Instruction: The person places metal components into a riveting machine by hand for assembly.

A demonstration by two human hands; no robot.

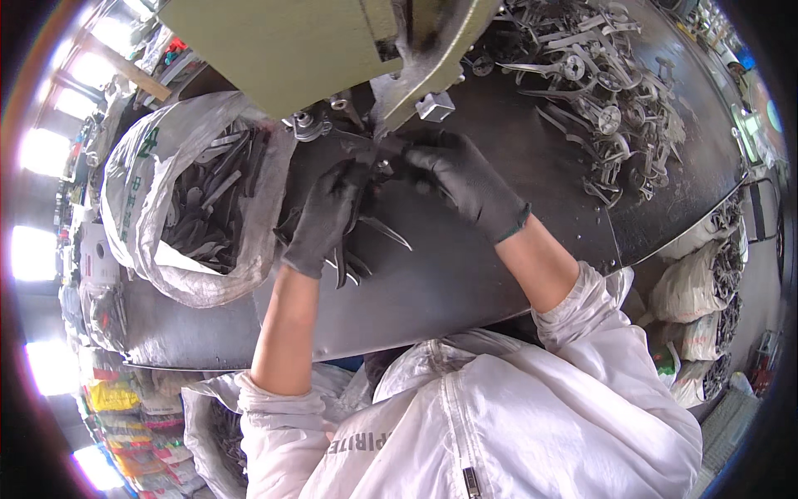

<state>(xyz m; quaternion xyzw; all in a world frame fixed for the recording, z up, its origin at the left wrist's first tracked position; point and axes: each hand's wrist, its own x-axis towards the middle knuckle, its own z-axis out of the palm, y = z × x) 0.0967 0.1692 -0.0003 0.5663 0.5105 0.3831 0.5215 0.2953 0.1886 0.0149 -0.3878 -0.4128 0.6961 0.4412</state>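
Note:
Both my hands wear dark grey gloves and meet under the head of a green machine (pixel 283 50). My left hand (pixel 328 212) is closed around several thin curved metal pieces (pixel 384 231), whose pointed ends stick out below and beside the palm. The fingertips of my right hand (pixel 465 179) are pinched together close to the machine's working point. What they grip is dark and partly hidden, so I cannot make it out. Just above the right fingers sits a small shiny metal block (pixel 435 106) on the machine.
Left of the machine, an open white woven sack (pixel 137 220) holds many flat dark metal strips (pixel 212 191). A heap of metal parts with round discs and long arms (pixel 611 91) lies at the far right of the dark metal table (pixel 416 283). More filled bags (pixel 690 287) stand below the table's right edge.

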